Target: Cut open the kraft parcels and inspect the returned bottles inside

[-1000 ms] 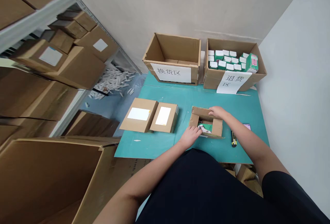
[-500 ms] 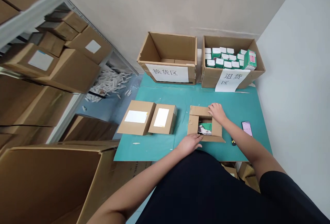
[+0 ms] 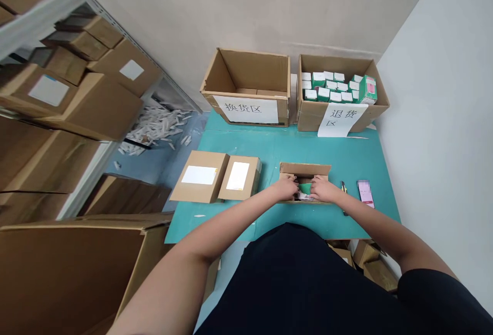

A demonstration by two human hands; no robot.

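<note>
A small open carton [image 3: 306, 168] sits on the green table close in front of me, its far flap standing up. My left hand [image 3: 285, 187] is at the left side flap with its fingers curled over the edge into the opening. Across from it, my right hand [image 3: 323, 189] bends its fingers over the right side flap in the same way. Between the hands a green box [image 3: 305, 188] shows inside the carton, with crumpled whitish wrapping [image 3: 304, 196] in front of it. My fingertips are partly hidden in the carton.
Two closed, labelled cartons [image 3: 199, 174] lie to the left. A box cutter [image 3: 343, 187] and a phone [image 3: 365, 193] lie to the right. At the back stand an open carton [image 3: 245, 109] and another carton [image 3: 308, 119] with several green-and-white boxes. Shelves of cartons [image 3: 103, 104] fill the left.
Both hands have moved from the carton's outer corners to its side flaps, fingers over the opening. The far flap now stands upright. The view has shifted slightly.
</note>
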